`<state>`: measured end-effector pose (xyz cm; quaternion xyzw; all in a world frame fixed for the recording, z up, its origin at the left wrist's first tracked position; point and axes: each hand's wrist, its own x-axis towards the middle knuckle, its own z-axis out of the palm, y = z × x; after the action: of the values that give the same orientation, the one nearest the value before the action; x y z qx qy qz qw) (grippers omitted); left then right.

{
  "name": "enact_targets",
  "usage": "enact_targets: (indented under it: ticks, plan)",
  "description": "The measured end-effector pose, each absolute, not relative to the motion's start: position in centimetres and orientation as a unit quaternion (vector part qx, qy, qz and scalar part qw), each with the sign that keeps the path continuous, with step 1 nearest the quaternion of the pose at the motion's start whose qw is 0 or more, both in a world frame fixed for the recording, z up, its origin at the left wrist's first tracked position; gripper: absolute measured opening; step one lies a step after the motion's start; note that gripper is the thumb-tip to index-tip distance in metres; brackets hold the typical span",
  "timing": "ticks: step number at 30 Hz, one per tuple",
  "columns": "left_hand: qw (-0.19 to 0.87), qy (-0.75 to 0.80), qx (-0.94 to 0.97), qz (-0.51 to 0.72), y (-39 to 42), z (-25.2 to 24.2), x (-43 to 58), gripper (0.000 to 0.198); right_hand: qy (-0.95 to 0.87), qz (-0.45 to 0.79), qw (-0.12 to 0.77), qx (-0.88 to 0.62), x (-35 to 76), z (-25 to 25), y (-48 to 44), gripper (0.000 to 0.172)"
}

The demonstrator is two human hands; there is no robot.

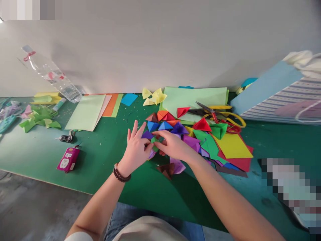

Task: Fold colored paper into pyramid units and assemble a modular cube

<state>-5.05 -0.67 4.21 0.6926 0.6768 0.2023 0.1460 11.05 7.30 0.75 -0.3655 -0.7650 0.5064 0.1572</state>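
At the far left of the green table (105,160), a clear plastic bottle (51,75) leans against the wall above a scatter of green paper scraps (40,117); nearer the edge lie a bunch of keys (66,137) and a pink pouch (68,159), with a pale green sheet (86,112) behind them. Toward the middle, the left hand (136,151), a beaded bracelet (121,174) on its wrist, pinches a folded paper piece (147,135) of purple and green, its other fingers fanned upward. The right hand (173,146) meets it from the other side, fingertips closed narrowly on the same piece, which sits at the near edge of a heap of coloured folded triangles (175,125). A brown folded piece (167,170) lies just below the hands. Farther right, scissors (213,112) rest beside the heap, a yellow sheet (233,146) lies over red paper, and a striped paper bag (281,100) lies at the right end
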Motion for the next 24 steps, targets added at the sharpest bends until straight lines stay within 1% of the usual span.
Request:
enact_targets:
  ticks: [5,8,18,24]
  plan:
    - [0.213,0.690,0.654,0.227,-0.21,4.46,-4.86,0.022,-0.745,0.541,0.151,-0.359,11.07,0.82,7.22,0.039]
    - [0.231,0.688,0.646,0.239,0.02,4.47,-5.01,0.020,-0.741,0.546,0.143,-0.363,11.02,0.94,7.19,0.039]
    - [0.215,0.663,0.675,0.241,0.27,4.21,-5.35,0.024,-0.749,0.531,0.127,-0.375,11.10,1.38,6.96,0.040]
    - [0.177,0.656,0.699,0.223,0.24,4.07,-5.61,0.021,-0.764,0.506,0.127,-0.380,11.11,1.39,7.22,0.043]
